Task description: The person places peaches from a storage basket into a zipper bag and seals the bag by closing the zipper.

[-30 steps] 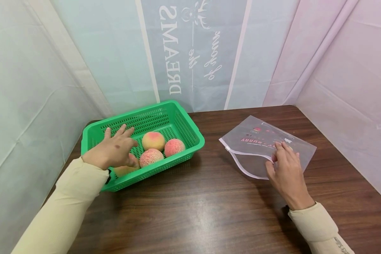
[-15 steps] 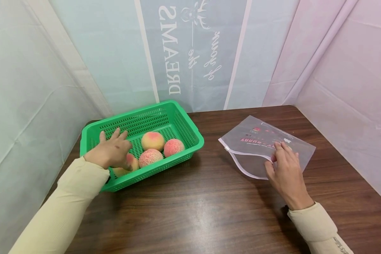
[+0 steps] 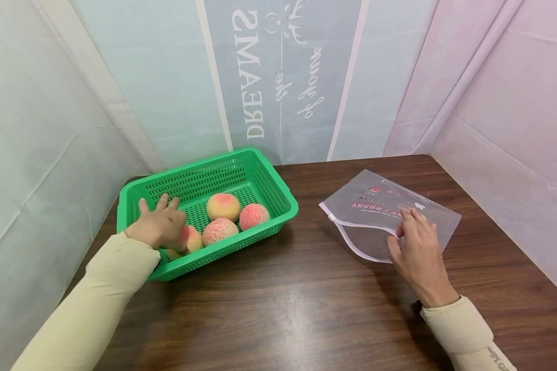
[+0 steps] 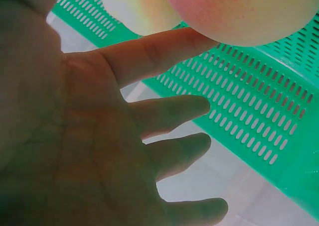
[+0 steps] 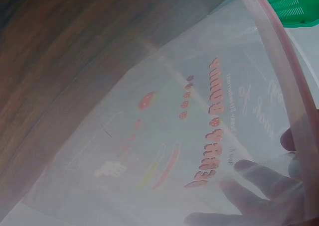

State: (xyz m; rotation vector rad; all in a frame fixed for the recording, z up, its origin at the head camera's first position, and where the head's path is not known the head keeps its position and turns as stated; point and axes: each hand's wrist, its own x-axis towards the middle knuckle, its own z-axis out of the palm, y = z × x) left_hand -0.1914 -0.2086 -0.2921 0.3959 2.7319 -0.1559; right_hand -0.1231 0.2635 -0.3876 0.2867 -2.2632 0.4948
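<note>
My left hand (image 3: 157,226) reaches into the green basket (image 3: 285,198), its fingers spread. In the left wrist view, the index fingertip meets a large peach (image 4: 244,12), and a second peach (image 4: 137,9) shows behind that finger. The head view has a yellow-red peach (image 3: 192,238) right beside this hand, with part of another under the palm. At the right, my right hand (image 3: 420,252) pinches the mouth edge of a clear zip bag (image 3: 369,198) between thumb and fingers. The bag's mouth gapes toward me. Through its printed film (image 5: 164,116), my right fingers (image 5: 254,178) show dimly.
Toward the basket's right end lie a yellow peach (image 3: 224,206), a speckled peach (image 3: 220,231) and a pink one (image 3: 254,216). The brown wooden table (image 3: 278,304) runs between basket and bag. A printed cloth (image 3: 283,77) hangs behind, with pale cloth at both sides.
My left hand has shifted a little left and lower in the basket, uncovering more of the yellow-red peach beside it. My right hand and the zip bag have stayed in place.
</note>
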